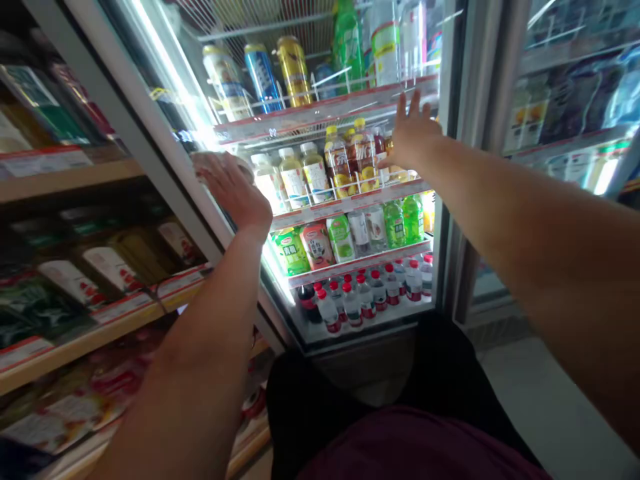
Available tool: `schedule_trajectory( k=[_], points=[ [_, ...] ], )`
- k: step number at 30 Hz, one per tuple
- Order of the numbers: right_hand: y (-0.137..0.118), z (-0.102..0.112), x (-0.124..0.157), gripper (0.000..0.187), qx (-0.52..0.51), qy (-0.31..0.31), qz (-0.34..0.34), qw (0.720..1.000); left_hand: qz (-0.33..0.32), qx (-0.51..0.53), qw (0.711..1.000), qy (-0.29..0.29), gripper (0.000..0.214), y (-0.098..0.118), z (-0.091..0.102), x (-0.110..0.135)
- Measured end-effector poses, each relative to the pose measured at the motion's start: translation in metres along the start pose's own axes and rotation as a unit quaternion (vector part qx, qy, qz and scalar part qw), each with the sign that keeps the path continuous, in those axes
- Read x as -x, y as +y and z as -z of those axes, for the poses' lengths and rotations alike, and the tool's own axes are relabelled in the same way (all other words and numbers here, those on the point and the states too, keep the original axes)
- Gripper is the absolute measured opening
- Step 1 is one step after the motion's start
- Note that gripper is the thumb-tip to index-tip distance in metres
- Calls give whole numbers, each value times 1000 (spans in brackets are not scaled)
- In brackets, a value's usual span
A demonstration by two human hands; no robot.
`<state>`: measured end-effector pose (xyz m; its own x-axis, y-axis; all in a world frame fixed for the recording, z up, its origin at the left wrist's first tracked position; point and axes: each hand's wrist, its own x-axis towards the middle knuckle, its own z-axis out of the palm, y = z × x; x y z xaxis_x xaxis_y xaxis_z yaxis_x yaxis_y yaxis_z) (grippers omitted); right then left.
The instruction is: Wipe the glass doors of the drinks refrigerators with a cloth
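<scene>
My left hand (239, 192) lies over a pale, greyish cloth (244, 167), pressed to the left side of a lit drinks fridge's glass door. Most of the cloth is hidden under the fingers. On the right, my right hand (414, 139) is raised with its fingers spread and nothing visible in it, at or close to the glass. Bottled iced teas (364, 157) with yellow caps stand behind the glass, left of that hand. White-capped bottles (293, 177) are on the same shelf, nearer my left hand.
Cans (295, 70) fill the top shelf, green and red drink packs (317, 245) a lower one, and red-capped water bottles (353, 303) the bottom. A wooden shelf (143, 307) of packaged goods stands left. Another fridge door (565, 120) is at right. My legs are close to the fridge base.
</scene>
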<state>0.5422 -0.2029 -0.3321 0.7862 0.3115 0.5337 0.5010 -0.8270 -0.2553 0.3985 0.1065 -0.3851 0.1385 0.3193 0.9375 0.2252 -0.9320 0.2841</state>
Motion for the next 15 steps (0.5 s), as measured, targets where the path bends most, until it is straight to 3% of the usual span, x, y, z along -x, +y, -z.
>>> schedule_trajectory(
  k=[3,8,15],
  points=[
    [-5,3,5,135,37,6,-49,998,-2,16,1000,-4,60,0,0,22],
    [-5,2,3,136,41,17,-40,998,-3,46,999,-14,58,-10,-7,61],
    [-5,3,6,140,67,8,-42,997,-55,15,998,-23,58,-29,-19,110]
  ],
)
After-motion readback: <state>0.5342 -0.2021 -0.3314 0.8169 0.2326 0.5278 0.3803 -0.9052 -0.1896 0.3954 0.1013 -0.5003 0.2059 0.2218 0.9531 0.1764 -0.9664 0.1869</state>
